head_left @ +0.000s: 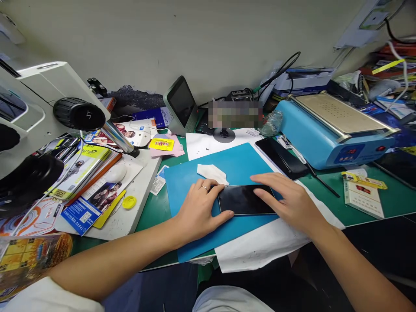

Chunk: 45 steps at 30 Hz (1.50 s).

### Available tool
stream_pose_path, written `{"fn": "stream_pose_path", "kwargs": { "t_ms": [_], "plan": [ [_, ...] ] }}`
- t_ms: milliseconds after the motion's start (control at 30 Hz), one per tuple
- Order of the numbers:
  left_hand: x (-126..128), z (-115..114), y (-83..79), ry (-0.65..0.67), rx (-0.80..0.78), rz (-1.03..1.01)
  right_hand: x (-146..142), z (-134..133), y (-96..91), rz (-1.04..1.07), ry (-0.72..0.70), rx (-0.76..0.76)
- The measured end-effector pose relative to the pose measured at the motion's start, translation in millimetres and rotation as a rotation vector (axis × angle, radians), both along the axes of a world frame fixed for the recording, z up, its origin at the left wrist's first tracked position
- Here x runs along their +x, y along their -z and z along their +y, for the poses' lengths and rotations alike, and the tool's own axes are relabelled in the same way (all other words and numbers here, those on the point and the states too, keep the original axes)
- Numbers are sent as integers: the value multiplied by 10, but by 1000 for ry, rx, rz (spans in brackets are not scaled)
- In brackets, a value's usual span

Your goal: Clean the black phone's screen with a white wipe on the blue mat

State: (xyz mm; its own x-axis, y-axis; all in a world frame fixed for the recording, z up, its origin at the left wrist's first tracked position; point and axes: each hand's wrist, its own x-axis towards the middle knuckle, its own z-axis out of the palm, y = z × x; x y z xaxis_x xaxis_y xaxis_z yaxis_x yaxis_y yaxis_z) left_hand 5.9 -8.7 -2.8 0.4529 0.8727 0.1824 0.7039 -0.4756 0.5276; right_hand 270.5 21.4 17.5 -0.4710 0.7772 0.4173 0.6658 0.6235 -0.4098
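Note:
A black smartphone lies screen up, lengthwise, on a blue work mat. My left hand grips its left end, thumb along the near edge and fingertips at the far corner; a ring is on one finger. My right hand is over the phone's right end and hides it. The right thumb reaches over the screen and the other fingers stretch out past the far edge, with a gap between. Just beyond the phone, a folded white wipe rests on the mat near my left fingertips.
A second dark phone lies behind my right hand. The blue heating plate machine stands at right, with a small box before it. At left are a microscope and stacked booklets. A smart display stands by the wall.

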Motion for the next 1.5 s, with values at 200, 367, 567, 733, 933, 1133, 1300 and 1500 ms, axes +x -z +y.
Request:
{"fn": "stream_pose_path", "kwargs": {
  "t_ms": [200, 367, 567, 733, 933, 1133, 1300, 1500],
  "plan": [
    [5, -13, -28, -10, 22, 13, -785, 525, -199, -185, -12, -314],
    [14, -11, -38, -8, 16, 13, -895, 729, -188, -214, -64, -373],
    [0, -2, -10, 0, 15, 12, -98, 174, -121, -103, 146, -299],
    [7, -4, -1, 1, 14, 20, 287, -457, 110, -39, 399, 19],
    [11, -12, 29, 9, 21, 63, 24, -634, 179, -54, 228, 79],
    [8, -7, 40, 13, 18, 45, -24, -671, 222, -83, 288, 63],
    [6, -2, 63, 8, 17, 42, -242, -720, 183, -77, 298, 30],
    [16, -10, 49, 8, 16, 26, -762, -652, 151, -12, 86, 62]
  ]
}}
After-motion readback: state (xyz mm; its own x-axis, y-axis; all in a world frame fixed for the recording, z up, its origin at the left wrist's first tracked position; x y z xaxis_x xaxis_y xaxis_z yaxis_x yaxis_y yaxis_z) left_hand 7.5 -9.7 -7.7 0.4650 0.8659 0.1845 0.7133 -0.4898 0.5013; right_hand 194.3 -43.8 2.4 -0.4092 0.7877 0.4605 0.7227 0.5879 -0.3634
